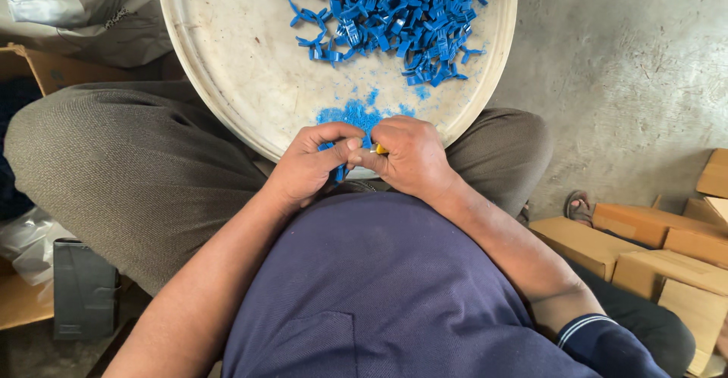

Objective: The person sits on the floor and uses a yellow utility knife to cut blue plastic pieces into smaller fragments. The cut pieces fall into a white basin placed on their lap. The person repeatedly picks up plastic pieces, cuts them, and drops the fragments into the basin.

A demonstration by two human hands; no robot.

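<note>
Pinching one small blue plastic clip (339, 172) between them, the left hand (307, 167) and right hand (406, 158) are pressing together at the near rim of one round white tray (227, 67); the right is also gripping a small yellow tool (381, 150). Blue clips (394, 18), too many to count, are lying heaped at the tray's far side, with blue shavings (353, 112) near the hands. Several cardboard boxes (667, 253) are sitting right on the concrete floor (622, 67).

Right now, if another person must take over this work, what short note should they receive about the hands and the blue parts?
Left hand: pinches a small blue plastic piece at the tray's near edge.
Right hand: grips a small yellow-tipped tool against that piece.
Round white tray rests on the lap; pile of blue pieces on its far side, blue shavings near the hands.
Done: cannot tell how many. Left: the pile.
</note>
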